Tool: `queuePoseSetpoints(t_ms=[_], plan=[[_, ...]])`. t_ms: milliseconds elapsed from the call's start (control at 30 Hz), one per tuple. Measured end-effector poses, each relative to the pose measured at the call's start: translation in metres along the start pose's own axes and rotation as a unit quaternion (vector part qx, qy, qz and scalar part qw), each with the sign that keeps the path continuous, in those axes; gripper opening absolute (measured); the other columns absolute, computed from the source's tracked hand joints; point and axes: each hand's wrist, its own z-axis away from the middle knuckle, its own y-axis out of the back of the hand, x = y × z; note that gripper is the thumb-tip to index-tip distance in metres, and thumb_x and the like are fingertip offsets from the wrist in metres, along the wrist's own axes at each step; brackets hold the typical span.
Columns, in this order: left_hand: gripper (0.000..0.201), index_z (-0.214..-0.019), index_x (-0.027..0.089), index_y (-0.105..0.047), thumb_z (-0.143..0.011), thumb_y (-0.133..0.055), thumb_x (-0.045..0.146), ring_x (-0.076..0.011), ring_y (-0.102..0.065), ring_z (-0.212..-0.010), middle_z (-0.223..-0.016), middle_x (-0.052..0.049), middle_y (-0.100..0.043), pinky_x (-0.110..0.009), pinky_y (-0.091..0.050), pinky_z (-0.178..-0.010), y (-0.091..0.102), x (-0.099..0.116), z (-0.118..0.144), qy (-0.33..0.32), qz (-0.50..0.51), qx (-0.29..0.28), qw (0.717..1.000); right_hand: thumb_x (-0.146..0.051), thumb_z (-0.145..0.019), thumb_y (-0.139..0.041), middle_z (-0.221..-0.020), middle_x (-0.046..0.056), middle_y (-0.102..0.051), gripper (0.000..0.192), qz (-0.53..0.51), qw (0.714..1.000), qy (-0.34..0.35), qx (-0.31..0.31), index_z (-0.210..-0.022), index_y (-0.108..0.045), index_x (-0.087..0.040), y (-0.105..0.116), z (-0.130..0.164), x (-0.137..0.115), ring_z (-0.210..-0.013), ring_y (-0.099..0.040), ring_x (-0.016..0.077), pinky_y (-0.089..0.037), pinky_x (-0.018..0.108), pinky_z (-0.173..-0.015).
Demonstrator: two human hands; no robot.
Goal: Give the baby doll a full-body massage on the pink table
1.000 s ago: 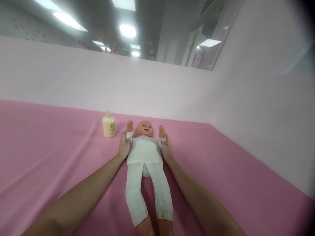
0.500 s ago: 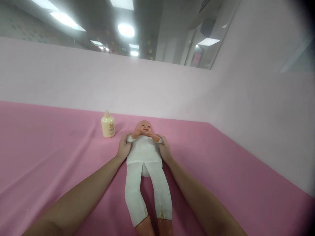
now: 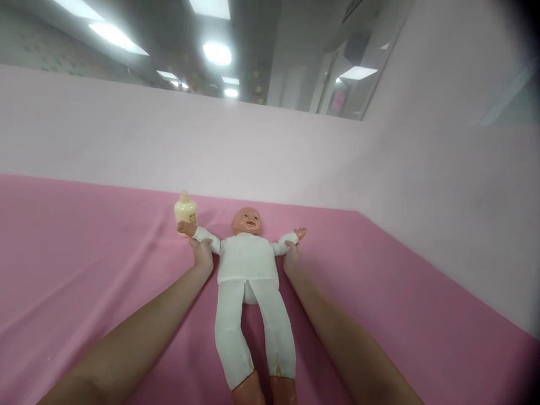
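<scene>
A baby doll [image 3: 248,264] in a white suit lies on its back on the pink sheet [image 3: 84,270], head away from me, feet near the bottom edge. Its arms are spread out to both sides. My left hand [image 3: 202,252] grips the doll's arm on the left side, near its wrist. My right hand [image 3: 292,256] grips the doll's other arm, just below its small hand. A cream-coloured bottle [image 3: 185,211] stands just behind the doll's hand on the left.
A pale pink wall panel [image 3: 253,152] rises behind the sheet and turns along the right side [image 3: 455,214]. Ceiling lights and a glass partition show above it.
One second ago the doll's arms were raised beside its head. Half a second ago they were folded in over its chest. Now both my hands have pulled them out wide to the sides.
</scene>
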Motion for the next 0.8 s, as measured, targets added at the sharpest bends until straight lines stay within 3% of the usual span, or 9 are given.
queuePoseSetpoints(t_ms=[67, 200, 333, 400, 467, 600, 700, 800], plan=[[0.039, -0.107, 0.028, -0.043, -0.070, -0.052, 0.020, -0.0216, -0.059, -0.098, -0.098, -0.002, -0.055, -0.038, -0.051, -0.085, -0.002, 0.006, 0.004, -0.004, 0.015, 0.005, 1.000, -0.030, -0.065, -0.053, -0.115, 0.007, -0.062, 0.050, 0.013, 0.999, 0.022, -0.023, -0.115, -0.052, -0.026, 0.000, 0.005, -0.003, -0.101, -0.062, 0.0246, -0.053, 0.041, -0.085], [0.034, -0.100, 0.024, -0.051, -0.067, -0.054, 0.016, -0.0204, -0.060, -0.090, -0.094, -0.001, -0.061, -0.036, -0.050, -0.083, -0.006, 0.018, 0.013, -0.063, 0.004, -0.084, 0.994, -0.026, -0.069, -0.051, -0.107, 0.004, -0.066, 0.047, 0.058, 0.985, 0.109, -0.117, -0.115, -0.058, -0.025, -0.003, 0.021, -0.012, -0.096, -0.061, 0.0213, -0.052, 0.039, -0.087], [0.037, -0.102, 0.021, -0.060, -0.066, -0.054, 0.012, -0.0226, -0.061, -0.096, -0.099, -0.003, -0.067, -0.039, -0.048, -0.090, -0.009, 0.027, 0.021, -0.110, -0.073, -0.215, 0.968, -0.020, -0.071, -0.049, -0.115, 0.004, -0.067, 0.046, 0.148, 0.939, 0.198, -0.239, -0.114, -0.065, -0.026, -0.007, 0.031, -0.019, -0.110, -0.058, 0.0226, -0.043, 0.043, -0.104], [0.040, -0.101, 0.021, -0.063, -0.065, -0.052, 0.008, -0.0230, -0.061, -0.100, -0.102, -0.004, -0.068, -0.039, -0.046, -0.095, -0.011, 0.030, 0.023, -0.130, -0.094, -0.256, 0.953, -0.016, -0.070, -0.047, -0.116, 0.003, -0.067, 0.047, 0.191, 0.915, 0.233, -0.270, -0.110, -0.068, -0.026, -0.007, 0.032, -0.021, -0.115, -0.056, 0.0229, -0.038, 0.044, -0.109], [0.039, -0.100, 0.021, -0.062, -0.065, -0.052, 0.006, -0.0228, -0.060, -0.101, -0.102, -0.004, -0.067, -0.040, -0.045, -0.096, -0.012, 0.031, 0.025, -0.129, -0.102, -0.251, 0.954, -0.014, -0.070, -0.045, -0.117, 0.003, -0.066, 0.050, 0.206, 0.908, 0.241, -0.275, -0.111, -0.069, -0.027, -0.007, 0.033, -0.022, -0.116, -0.056, 0.0224, -0.036, 0.044, -0.111], [0.039, -0.108, 0.021, -0.054, -0.070, -0.056, 0.011, -0.0222, -0.058, -0.102, -0.106, -0.004, -0.062, -0.039, -0.045, -0.094, -0.010, 0.028, 0.023, -0.100, -0.097, -0.199, 0.970, -0.016, -0.071, -0.048, -0.124, 0.004, -0.063, 0.052, 0.176, 0.932, 0.193, -0.250, -0.120, -0.062, -0.026, -0.007, 0.036, -0.024, -0.119, -0.055, 0.0221, -0.039, 0.042, -0.109], [0.039, -0.111, 0.023, -0.047, -0.074, -0.057, 0.018, -0.0212, -0.057, -0.098, -0.104, -0.004, -0.058, -0.037, -0.048, -0.088, -0.008, 0.021, 0.018, -0.077, -0.065, -0.157, 0.982, -0.023, -0.074, -0.052, -0.124, 0.005, -0.061, 0.054, 0.126, 0.960, 0.148, -0.199, -0.128, -0.053, -0.025, -0.007, 0.034, -0.020, -0.112, -0.057, 0.0220, -0.046, 0.040, -0.101], [0.037, -0.112, 0.026, -0.042, -0.077, -0.055, 0.025, -0.0204, -0.057, -0.096, -0.102, -0.003, -0.056, -0.035, -0.050, -0.084, -0.006, 0.012, 0.011, -0.049, -0.025, -0.106, 0.993, -0.028, -0.073, -0.053, -0.112, 0.006, -0.063, 0.050, 0.105, 0.981, 0.101, -0.125, -0.123, -0.051, -0.024, -0.003, 0.023, -0.011, -0.100, -0.060, 0.0219, -0.051, 0.039, -0.091]])
